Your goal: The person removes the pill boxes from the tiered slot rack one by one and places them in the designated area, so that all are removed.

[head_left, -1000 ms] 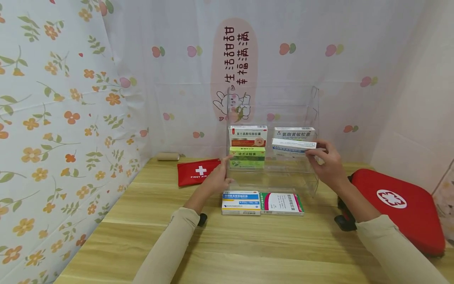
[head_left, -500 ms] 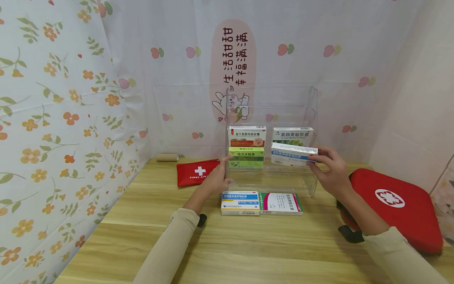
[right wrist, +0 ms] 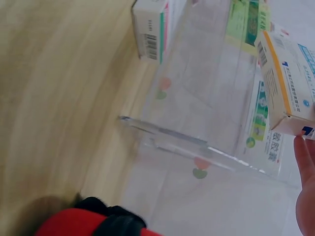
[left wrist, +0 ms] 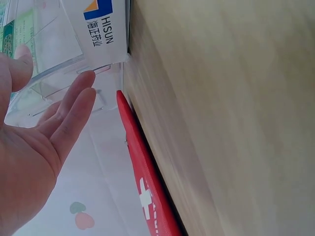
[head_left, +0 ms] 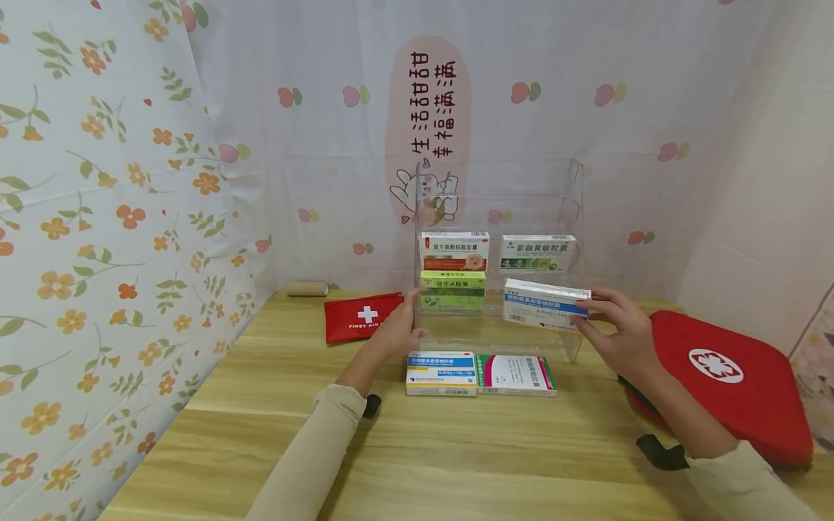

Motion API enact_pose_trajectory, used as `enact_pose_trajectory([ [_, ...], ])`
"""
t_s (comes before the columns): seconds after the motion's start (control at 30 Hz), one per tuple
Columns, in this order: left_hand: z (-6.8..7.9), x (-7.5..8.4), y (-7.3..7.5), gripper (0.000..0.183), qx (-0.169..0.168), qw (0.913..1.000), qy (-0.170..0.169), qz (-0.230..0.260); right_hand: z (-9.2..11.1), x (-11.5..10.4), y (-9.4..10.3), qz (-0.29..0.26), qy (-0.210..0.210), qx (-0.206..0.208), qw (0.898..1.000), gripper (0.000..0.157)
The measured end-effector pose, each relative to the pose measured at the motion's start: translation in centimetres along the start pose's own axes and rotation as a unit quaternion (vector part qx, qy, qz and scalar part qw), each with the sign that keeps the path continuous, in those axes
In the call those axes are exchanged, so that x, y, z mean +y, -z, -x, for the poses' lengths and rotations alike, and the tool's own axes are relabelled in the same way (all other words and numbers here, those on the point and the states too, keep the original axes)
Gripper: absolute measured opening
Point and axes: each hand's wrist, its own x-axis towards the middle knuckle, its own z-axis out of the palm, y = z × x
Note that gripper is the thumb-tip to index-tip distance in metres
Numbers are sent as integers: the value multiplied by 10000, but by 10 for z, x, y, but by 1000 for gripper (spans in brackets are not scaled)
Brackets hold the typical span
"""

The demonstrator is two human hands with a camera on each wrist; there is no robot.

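Note:
My right hand [head_left: 619, 329] pinches the right end of a white-and-blue medicine box [head_left: 544, 304], slightly tilted in front of the clear acrylic rack [head_left: 498, 315]. The right wrist view shows that medicine box [right wrist: 288, 81] with an orange stripe and a fingertip [right wrist: 302, 152] at its end. At the rack's left side is my left hand [head_left: 394, 329], fingers extended, its index fingertip near a green medicine box [head_left: 452, 291]. In the left wrist view the left hand [left wrist: 42, 142] has loosely spread fingers beside the rack; whether it touches the rack I cannot tell.
A red-and-white medicine box [head_left: 454, 252] and a grey-and-white one [head_left: 537, 253] stand on a higher tier. Two boxes, one blue-yellow [head_left: 441, 373] and one pink-green [head_left: 516, 373], lie at the front. A red first aid pouch [head_left: 355, 318] is left, a red case [head_left: 723, 376] right.
My right hand has lowered the white-and-blue medicine box and drawn it slightly right, turning its printed face into view. The grey-and-white box behind is now uncovered. My left hand stays in place.

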Motion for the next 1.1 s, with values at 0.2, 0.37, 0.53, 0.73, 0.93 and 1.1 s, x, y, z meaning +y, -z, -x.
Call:
enact_pose_trajectory([
  [0.2,0,-1,0,95,21,10000,-64,40,12,2,7,-294,-325,-119,9990,46],
  [0.37,4,-3,5,93,-56,9998,-196,-1,20,-3,11,-690,-819,-359,9936,40],
  [0.53,5,-6,11,90,-31,9995,-244,-184,26,-4,15,-528,-996,-523,9923,40],
  [0.73,4,-10,12,91,-14,9991,-409,-139,31,-4,24,-318,-1061,-649,9917,42],
  [0.93,5,-12,11,90,19,9984,-550,154,38,-3,31,2,-1270,-730,9892,38],
  [1.1,4,-11,10,88,25,9988,-465,129,45,-2,38,256,-1358,-680,9881,40],
])
